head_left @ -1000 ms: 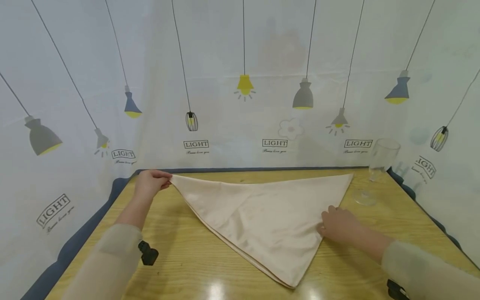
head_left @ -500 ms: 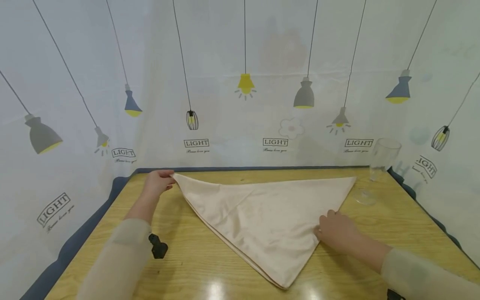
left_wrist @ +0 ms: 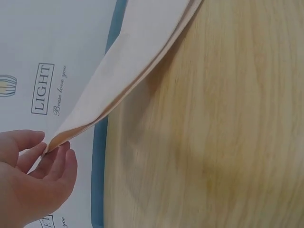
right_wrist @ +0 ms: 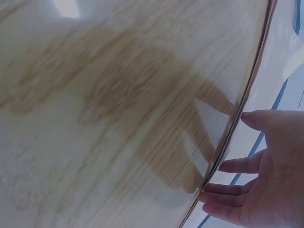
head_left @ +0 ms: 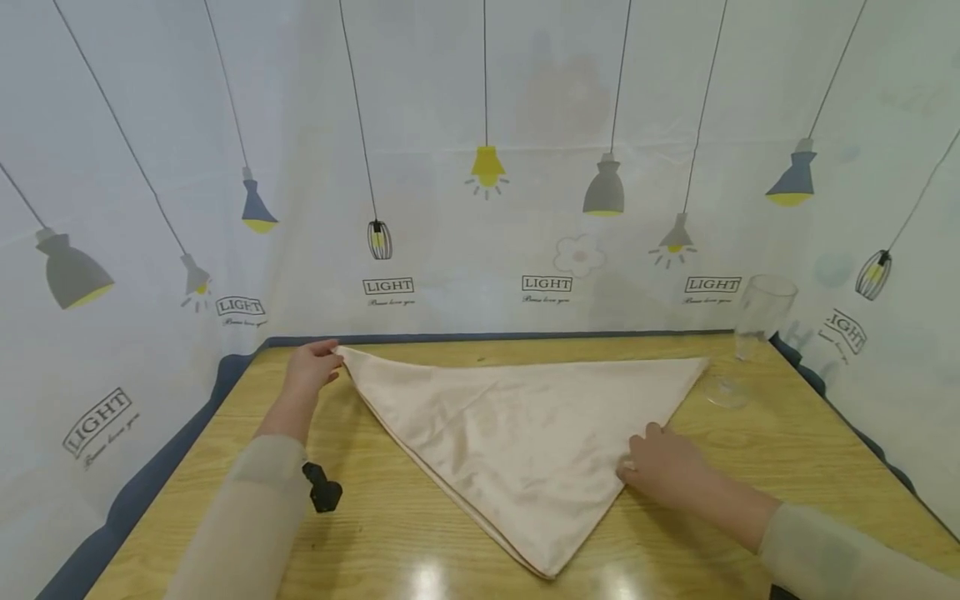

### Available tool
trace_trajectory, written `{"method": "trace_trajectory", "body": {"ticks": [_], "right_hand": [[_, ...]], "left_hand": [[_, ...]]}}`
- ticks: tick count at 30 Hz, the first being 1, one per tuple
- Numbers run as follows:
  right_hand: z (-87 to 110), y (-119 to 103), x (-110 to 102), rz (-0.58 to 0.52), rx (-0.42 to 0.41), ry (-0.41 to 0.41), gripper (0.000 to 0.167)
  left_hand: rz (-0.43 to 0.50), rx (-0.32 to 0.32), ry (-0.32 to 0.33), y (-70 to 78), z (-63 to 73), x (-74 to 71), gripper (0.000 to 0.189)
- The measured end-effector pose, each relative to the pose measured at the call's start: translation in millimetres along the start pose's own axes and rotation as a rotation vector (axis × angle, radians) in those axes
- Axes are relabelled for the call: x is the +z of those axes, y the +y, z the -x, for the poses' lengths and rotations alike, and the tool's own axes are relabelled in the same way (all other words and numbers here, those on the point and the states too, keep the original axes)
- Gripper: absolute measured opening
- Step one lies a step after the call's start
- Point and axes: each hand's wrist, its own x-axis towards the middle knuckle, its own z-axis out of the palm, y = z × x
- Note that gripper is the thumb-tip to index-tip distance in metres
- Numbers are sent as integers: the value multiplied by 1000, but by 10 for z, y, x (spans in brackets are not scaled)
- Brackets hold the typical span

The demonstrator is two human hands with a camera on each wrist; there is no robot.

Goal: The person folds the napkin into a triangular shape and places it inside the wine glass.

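Note:
A cream satin napkin [head_left: 517, 442], folded into a triangle, lies on the wooden table [head_left: 375, 542] with its long side at the back. My left hand [head_left: 307, 371] pinches its far left corner, which is lifted off the table; the left wrist view shows the folded layers parting behind the fingertips [left_wrist: 38, 137]. At the right slanting edge is my right hand [head_left: 667, 467]. Seen from the right wrist, its thumb and fingers are spread out and touch the napkin's edge [right_wrist: 247, 90]. The lower point of the triangle faces the table's front.
A clear stemmed glass [head_left: 765, 312] stands at the back right, close to the napkin's right corner. A pale curtain [head_left: 450, 192] printed with lamps surrounds the table at the back and sides. A black device [head_left: 322, 487] sits at my left wrist.
My right hand has slid left along with the napkin's right edge, and the triangle's lower point has shifted left. The left hand has moved slightly right, still pinching its corner.

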Motion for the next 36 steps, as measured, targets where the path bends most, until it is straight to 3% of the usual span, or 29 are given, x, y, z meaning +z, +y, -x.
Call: {"method": "trace_trajectory", "body": {"ticks": [3, 5, 10, 15, 19, 22, 25, 30, 36], "right_hand": [[-25, -56, -17, -131, 76, 1, 40], [-31, -90, -38, -150, 81, -9, 41], [-31, -141, -113, -184, 71, -14, 40], [-50, -108, -119, -181, 55, -14, 33], [-70, -112, -131, -120, -18, -3, 29], [-82, -187, -169, -139, -67, -9, 27], [-78, -309, -203, -228, -124, -16, 27], [-51, -523, -213, -293, -323, 4, 32], [-12, -690, -218, -309, -439, -57, 38]], "left_hand": [[-7, -6, -6, -26, -14, -51, 50], [-50, -5, -45, -45, -19, -86, 51], [-291, 57, -228, -83, 0, -187, 58], [-475, 133, -269, -68, 61, -199, 57], [-579, 230, -299, -55, 132, -105, 52], [-598, 279, -340, -73, 206, -2, 48], [-578, 287, -392, -96, 313, 98, 47], [-550, 308, -467, -134, 520, 255, 42], [-707, 341, -526, -148, 728, 383, 39]]}}
